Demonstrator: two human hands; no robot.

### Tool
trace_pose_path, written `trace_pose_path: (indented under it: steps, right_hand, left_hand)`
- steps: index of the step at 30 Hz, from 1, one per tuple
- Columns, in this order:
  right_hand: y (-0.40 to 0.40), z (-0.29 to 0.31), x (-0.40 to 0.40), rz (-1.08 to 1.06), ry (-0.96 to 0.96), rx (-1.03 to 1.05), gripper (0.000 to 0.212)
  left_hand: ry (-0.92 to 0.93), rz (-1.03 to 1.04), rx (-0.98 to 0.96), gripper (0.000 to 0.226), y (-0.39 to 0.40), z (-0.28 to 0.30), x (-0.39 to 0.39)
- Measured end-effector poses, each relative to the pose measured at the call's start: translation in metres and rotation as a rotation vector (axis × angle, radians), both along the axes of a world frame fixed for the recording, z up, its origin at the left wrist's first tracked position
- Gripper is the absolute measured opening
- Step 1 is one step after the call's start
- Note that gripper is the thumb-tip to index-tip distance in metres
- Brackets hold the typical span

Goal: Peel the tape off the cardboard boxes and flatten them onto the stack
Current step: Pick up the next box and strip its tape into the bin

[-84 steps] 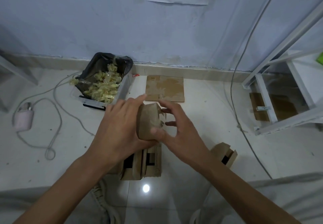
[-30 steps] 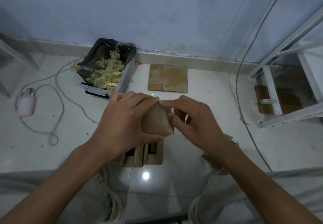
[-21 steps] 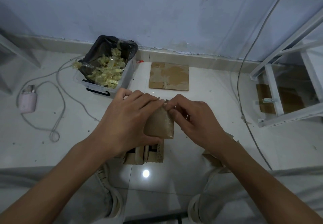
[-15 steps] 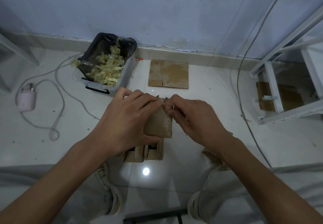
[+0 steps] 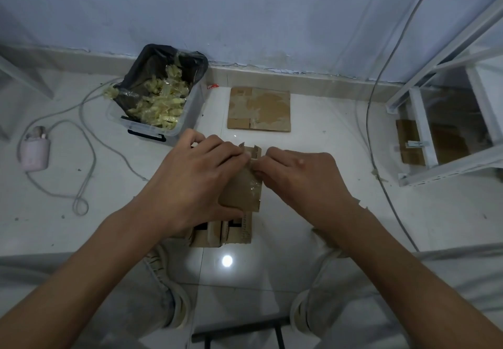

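Observation:
A small brown cardboard box (image 5: 242, 190) with clear tape on its face is held above the floor. My left hand (image 5: 196, 177) grips it from the left, fingers curled over its top and thumb under it. My right hand (image 5: 299, 177) pinches the tape at the box's top right edge. Below it, more cardboard boxes (image 5: 223, 233) lie on the floor, partly hidden by my left hand. A flattened cardboard stack (image 5: 260, 109) lies on the floor near the wall.
A clear plastic bin (image 5: 158, 98) lined with a black bag holds crumpled tape at the back left. A pink device (image 5: 35, 150) with a grey cable lies at the left. A white metal rack (image 5: 446, 120) stands at the right, cardboard beneath it. My shoes (image 5: 174, 288) are below.
My right hand moved from the box's side to its top edge and pinched the tape there. The box was turned slightly in my left hand.

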State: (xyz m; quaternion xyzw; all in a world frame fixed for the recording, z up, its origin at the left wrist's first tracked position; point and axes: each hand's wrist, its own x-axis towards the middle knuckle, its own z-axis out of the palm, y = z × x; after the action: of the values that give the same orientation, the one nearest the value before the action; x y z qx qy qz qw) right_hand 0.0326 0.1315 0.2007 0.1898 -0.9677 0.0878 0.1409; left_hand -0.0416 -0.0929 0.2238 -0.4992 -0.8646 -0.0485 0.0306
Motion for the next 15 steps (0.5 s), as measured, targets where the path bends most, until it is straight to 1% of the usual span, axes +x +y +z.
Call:
trace_pose_path:
  steps: [3,6,8,10,11,13,15]
  right_hand:
    - [-0.002,-0.003,-0.002,0.026,-0.012,-0.003,0.006]
    - [-0.004,-0.008,-0.002,0.033,-0.019,-0.017,0.01]
    - [-0.007,-0.008,-0.002,0.028,-0.062,-0.059,0.015]
    - [-0.008,-0.006,-0.003,0.027,-0.179,-0.12,0.017]
    - [-0.006,-0.003,-0.004,0.019,-0.273,-0.165,0.016]
    - [0.003,0.005,-0.005,0.01,-0.455,-0.303,0.011]
    - [0.012,0.011,-0.004,0.015,-0.532,-0.473,0.006]
  left_hand:
    - [0.032,-0.075,-0.063,0.088,-0.002,-0.004,-0.001]
    - [0.03,-0.11,-0.071,0.086,-0.001,-0.006,-0.001]
    - [0.017,-0.116,-0.075,0.087,-0.001,-0.008,-0.001]
    - [-0.014,-0.122,-0.068,0.087,-0.002,-0.009,-0.002]
    - [-0.034,-0.123,-0.059,0.087,-0.003,-0.009,-0.003]
    - [-0.087,-0.119,-0.027,0.089,-0.004,-0.008,-0.004]
    - [-0.146,-0.107,0.022,0.091,-0.005,-0.006,-0.004]
